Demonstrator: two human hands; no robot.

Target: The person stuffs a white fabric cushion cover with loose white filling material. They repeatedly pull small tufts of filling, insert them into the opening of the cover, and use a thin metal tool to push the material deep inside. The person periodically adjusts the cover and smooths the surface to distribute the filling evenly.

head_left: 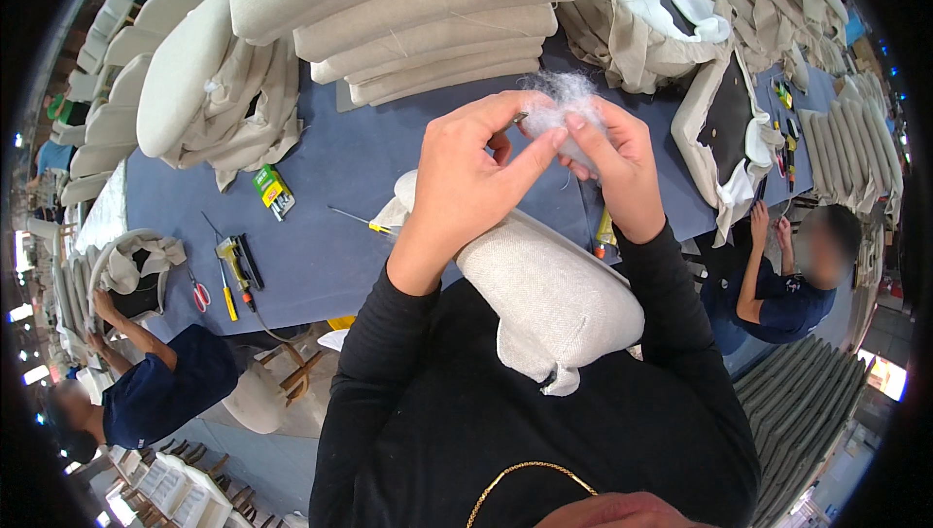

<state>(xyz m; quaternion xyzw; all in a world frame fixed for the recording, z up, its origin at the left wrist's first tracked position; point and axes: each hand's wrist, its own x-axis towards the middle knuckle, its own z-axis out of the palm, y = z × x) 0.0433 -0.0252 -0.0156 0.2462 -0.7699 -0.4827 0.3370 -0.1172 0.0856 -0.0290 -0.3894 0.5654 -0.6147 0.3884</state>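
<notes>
A wispy tuft of white fibre stuffing is pinched between the fingers of both my hands above the table. My left hand grips its left side, thumb and fingers pressed together; a small dark thing shows by its fingertips, too small to name. My right hand holds the other side, thumb on top. Below the hands, a beige fabric-covered cushion leans between my forearms at the table's edge, a loose fabric corner hanging toward me. Beside my left wrist lies a thin-shafted tool with a yellow handle.
Stacked beige cushions rise at the back of the blue-grey table. Leftward lie a green box, a staple gun and scissors. Co-workers sit left and right. An unfinished seat stands back right.
</notes>
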